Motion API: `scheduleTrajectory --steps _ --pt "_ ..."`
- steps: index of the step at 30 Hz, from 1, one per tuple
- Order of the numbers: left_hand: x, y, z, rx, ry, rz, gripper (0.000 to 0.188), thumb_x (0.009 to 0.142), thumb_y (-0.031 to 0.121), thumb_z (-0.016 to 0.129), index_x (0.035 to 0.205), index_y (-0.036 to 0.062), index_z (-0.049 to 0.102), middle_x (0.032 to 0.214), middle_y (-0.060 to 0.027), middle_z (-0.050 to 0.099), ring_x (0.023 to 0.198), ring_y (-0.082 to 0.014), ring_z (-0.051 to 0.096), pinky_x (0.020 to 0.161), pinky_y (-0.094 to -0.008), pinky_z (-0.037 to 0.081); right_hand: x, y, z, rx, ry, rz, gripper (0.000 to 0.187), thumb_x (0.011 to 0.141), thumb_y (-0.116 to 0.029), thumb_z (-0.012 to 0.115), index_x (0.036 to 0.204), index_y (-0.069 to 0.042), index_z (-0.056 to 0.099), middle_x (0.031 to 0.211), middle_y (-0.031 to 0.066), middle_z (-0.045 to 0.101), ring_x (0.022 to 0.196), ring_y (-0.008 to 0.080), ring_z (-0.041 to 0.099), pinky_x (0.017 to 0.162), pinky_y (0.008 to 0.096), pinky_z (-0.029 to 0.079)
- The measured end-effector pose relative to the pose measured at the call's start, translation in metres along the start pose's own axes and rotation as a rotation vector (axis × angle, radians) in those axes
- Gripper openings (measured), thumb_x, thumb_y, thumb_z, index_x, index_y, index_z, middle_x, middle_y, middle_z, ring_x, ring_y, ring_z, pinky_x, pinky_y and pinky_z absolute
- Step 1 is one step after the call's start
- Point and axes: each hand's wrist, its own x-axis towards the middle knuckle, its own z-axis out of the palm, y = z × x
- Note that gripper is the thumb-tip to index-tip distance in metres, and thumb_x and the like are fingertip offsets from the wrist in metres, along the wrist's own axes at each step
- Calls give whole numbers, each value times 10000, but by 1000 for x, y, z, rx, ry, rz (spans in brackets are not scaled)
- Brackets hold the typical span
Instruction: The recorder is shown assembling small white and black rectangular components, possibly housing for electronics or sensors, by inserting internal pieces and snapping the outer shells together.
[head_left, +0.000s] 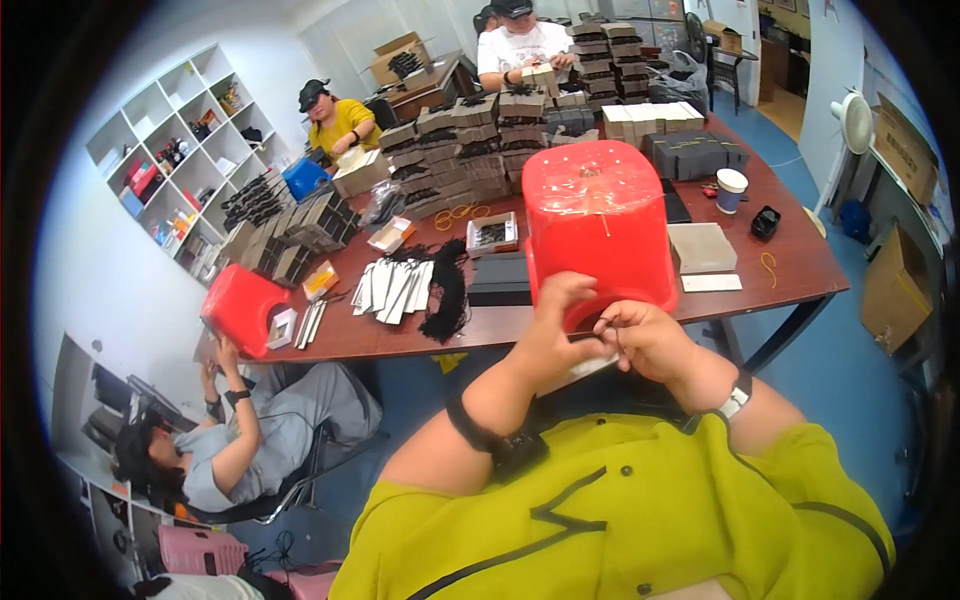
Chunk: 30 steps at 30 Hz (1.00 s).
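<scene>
Mid-frame: our right hand (650, 343) is pinching dark cord (606, 323), likely limp, best end-gripped; our left hand (548, 338) is curving, hold unclear.

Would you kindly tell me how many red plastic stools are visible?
2: one red plastic stool beyond the left hand and right hand, another stool at the left end of the reddish-brown table. More may be hidden.

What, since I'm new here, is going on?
One person's right hand pinches a thin dark strand, the left hand close beside it, in front of a red stool. White strips and a black bundle lie left of the stool. Across the table, a co-worker in white handles a pale block beside tall grey stacks.
</scene>
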Motion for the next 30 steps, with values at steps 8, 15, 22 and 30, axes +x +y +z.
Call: scheduleTrajectory --steps 8,15,22,30 --pt "-4 2 3 -1 -296 -607 313 871 223 623 1103 44 514 786 11 538 596 -42 463 494 -208 384 2 -22 -7 -387 235 -74 162 924 -114 489 1013 -43 604 838 11 640 702 69 585 588 196 429" --pt "-3 9 6 365 -157 -358 389 844 271 630 1109 6 527 921 -185 632 820 -320 621 723 -360 475 5 -18 -18 -97 560 -503 121 934 -90 476 968 -60 589 822 37 626 675 83 577 595 199 442" --pt "-3 11 3 490 -348 -444 372 862 278 589 1153 55 529 947 -226 618 882 -365 609 761 -376 475 3 -16 -22 -185 456 -321 147 918 -85 481 1003 -52 597 786 33 626 640 78 564 587 192 395" --pt "-7 0 1 495 -216 -459 379 882 291 569 1210 114 505 958 -209 626 894 -353 614 764 -376 473 5 -14 -19 -139 478 -404 150 913 -76 481 1000 -32 595 792 52 632 640 80 563 591 199 405"
